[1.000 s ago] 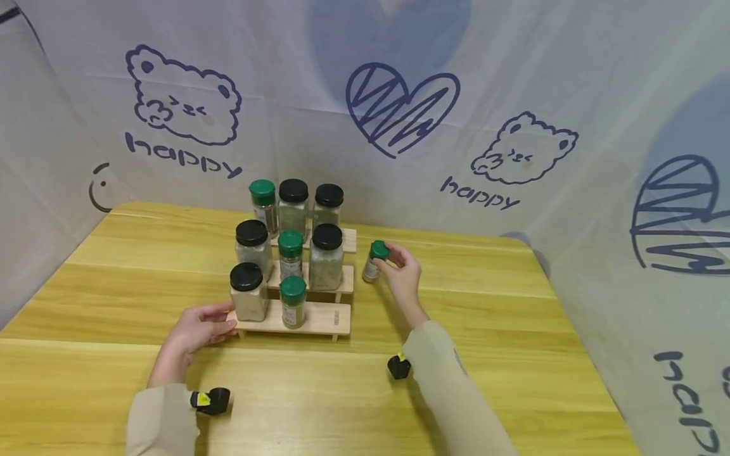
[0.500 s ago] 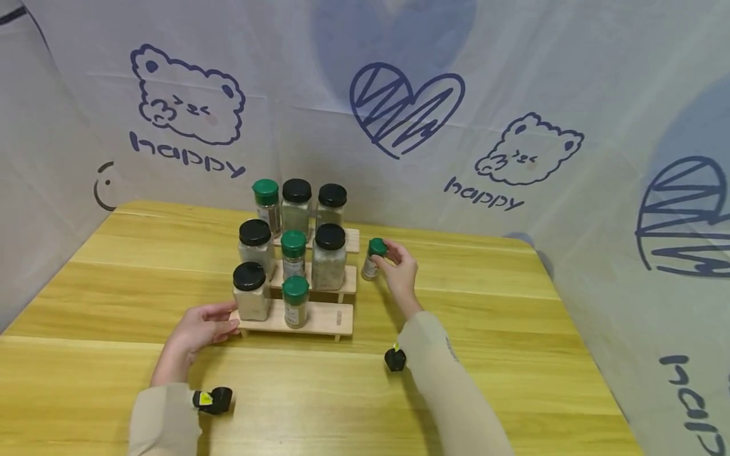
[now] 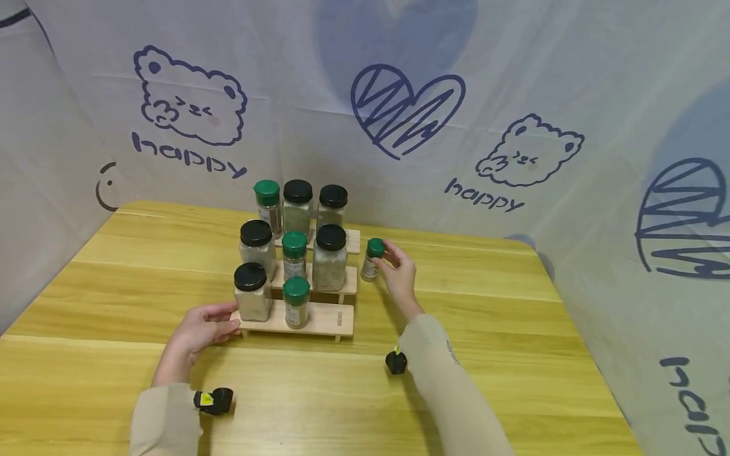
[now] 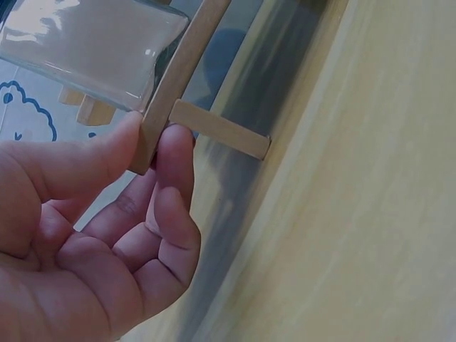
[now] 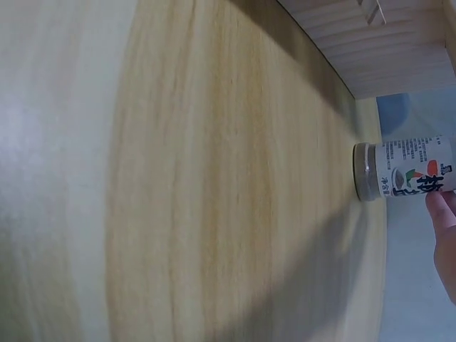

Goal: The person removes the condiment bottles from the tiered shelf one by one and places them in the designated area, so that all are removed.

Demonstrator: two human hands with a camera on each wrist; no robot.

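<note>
Backdrop: pale cloth [image 3: 274, 38] behind everything, with blue doodles all over it, basically bear faces, scribbled hearts and the word "happy" on repeat
Counter: yellowish wood-grain counter [image 3: 490, 354], pretty shiny toward the front
Spice rack: light wooden three-step spice rack [image 3: 327, 320] on little legs, standing a bit left of middle
Top step: green-capped bottle [image 3: 271, 217] on the left, then a black-lidded jar [image 3: 296, 218] and another black-lidded jar [image 3: 331, 216]
Middle step: squarish black-lidded jar [image 3: 258, 254], green-capped shaker [image 3: 294, 263], chunky black-lidded jar [image 3: 329, 270]
Bottom step: black-lidded jar with pale powder [image 3: 253, 303] at the left end, green-capped jar [image 3: 296, 311] next to it, a small gap between
Left hand: the left hand [image 3: 196, 329] has the left end of the bottom step pinched, thumb up top, fingers [image 4: 174, 160] tucked underneath
Right hand: the right hand [image 3: 401, 278] has thumb and fingers closed around the upper part of a spice bottle [image 3: 369, 270]
Spice bottle: green cap, upright, just right of the rack and well behind the bottom step; can't tell if its base is fully on the counter. White label [image 5: 413, 167] has dark characters plus a red and green picture
Arms: beige sleeves [image 3: 165, 418], with a small black camera [image 3: 219, 400] at each wrist
</note>
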